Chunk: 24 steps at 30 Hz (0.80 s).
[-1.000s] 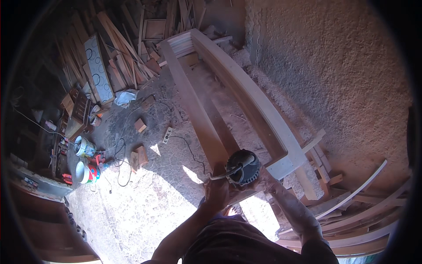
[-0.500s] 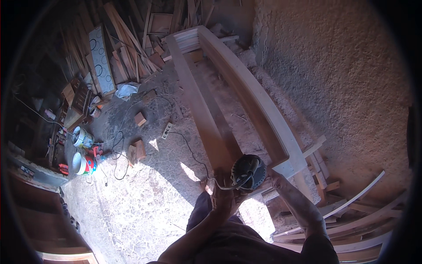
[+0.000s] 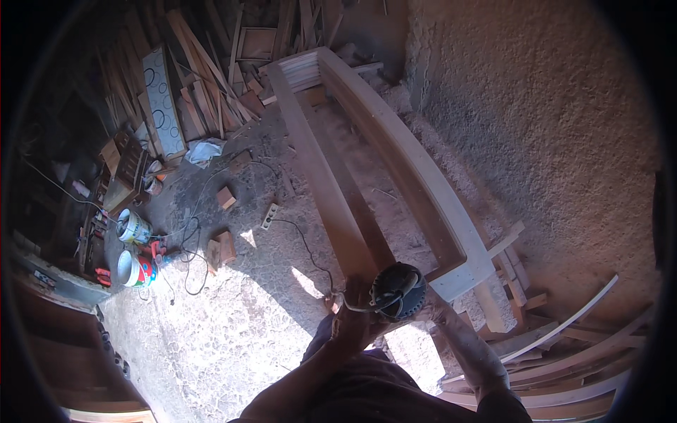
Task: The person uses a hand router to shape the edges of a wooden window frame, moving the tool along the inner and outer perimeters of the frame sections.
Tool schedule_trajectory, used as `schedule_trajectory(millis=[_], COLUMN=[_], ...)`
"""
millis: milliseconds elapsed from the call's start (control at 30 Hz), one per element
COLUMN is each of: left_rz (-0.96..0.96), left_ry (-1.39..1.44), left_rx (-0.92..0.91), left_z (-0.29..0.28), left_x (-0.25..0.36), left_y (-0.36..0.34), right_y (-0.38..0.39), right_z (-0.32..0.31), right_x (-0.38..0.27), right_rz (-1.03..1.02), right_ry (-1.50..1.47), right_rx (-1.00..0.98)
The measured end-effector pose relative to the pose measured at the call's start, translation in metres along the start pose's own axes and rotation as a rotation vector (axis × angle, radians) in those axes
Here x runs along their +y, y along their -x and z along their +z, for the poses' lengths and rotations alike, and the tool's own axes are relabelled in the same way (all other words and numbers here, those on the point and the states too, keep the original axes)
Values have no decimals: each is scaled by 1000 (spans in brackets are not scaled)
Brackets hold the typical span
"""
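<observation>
A corded router (image 3: 398, 290) with a round black top stands at the near end of a long pale wooden frame (image 3: 321, 180). My left hand (image 3: 352, 324) grips its left side, fingers partly hidden beneath the tool and its cord. My right hand (image 3: 434, 312) is closed around its right side, close to the frame's near right corner. The router's base and bit are hidden under its body. From its top the grey cord loops left over my left wrist and runs toward a white power strip (image 3: 269, 216) on the floor.
Rough wall (image 3: 536, 106) rises on the right. Curved wooden pieces (image 3: 571, 377) are stacked at the lower right. Leaning boards (image 3: 204, 63) fill the far left. Two buckets (image 3: 127, 268) and wood blocks (image 3: 222, 248) stand on the left floor, among loose cables.
The router and both my hands have shifted slightly nearer to my body along the frame's near end. The whole view has also moved a little.
</observation>
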<state>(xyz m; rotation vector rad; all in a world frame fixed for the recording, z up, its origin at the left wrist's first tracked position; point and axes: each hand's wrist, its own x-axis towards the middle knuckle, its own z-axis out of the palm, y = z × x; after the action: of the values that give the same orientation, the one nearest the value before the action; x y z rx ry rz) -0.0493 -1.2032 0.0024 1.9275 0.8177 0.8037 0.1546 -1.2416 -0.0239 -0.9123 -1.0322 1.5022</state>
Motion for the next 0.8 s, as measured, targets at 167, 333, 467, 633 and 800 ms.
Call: schedule_trajectory(millis=[167,333,467,633,800], left_rz=[144,282,291,120,310], left_ry=[-169,-412,-485,-336,-347], left_rx=[-34,-10,-44,-180,-106], left_z=[-17,-21,-25,-35,-66], left_x=[-7,-34,-51,-68,-56], left_y=[-6,-5,-11,-32,-84], right_y=[5,-5,-18,-50,-95], right_z=[13,25,22,25,8], right_x=[-3,-12,-15,-33,-21], right_rz=[127,138,-57,-128,17], right_ry=[-92,-236,161,402,-130], right_rx=[118,176,123,136,116])
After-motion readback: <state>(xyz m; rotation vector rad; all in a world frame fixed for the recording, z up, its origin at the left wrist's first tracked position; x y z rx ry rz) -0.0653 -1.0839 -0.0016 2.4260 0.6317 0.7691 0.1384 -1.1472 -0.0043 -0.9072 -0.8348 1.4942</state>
